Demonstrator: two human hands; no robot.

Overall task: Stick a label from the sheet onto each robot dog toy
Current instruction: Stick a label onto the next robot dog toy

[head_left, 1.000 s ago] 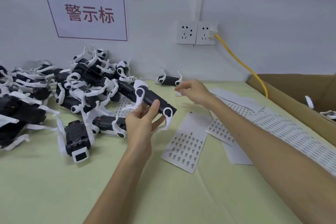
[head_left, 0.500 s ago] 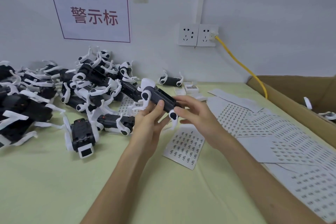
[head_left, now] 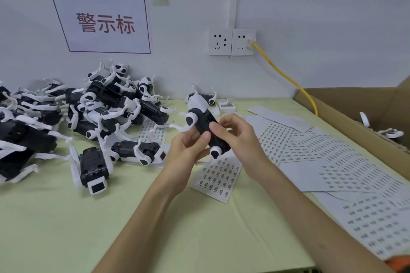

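Note:
A black-and-white robot dog toy (head_left: 200, 121) is held above the table, tilted with its underside up. My left hand (head_left: 188, 153) grips it from below, thumb on its side. My right hand (head_left: 235, 133) holds the black body from the right, thumb pressed on the belly; any label under the thumb is hidden. A label sheet (head_left: 218, 176) lies on the green table just under my hands. More label sheets (head_left: 310, 146) spread out to the right.
A heap of robot dog toys (head_left: 99, 104) covers the left of the table, one lying apart (head_left: 92, 168) in front. Another toy (head_left: 204, 97) and a small barcode box (head_left: 227, 105) sit by the wall. An open cardboard box (head_left: 355, 113) stands right, with a yellow cable (head_left: 286, 77).
My right hand came back from the far side of the table and took hold of the toy's body. The toy has turned more upright and shifted right between both hands.

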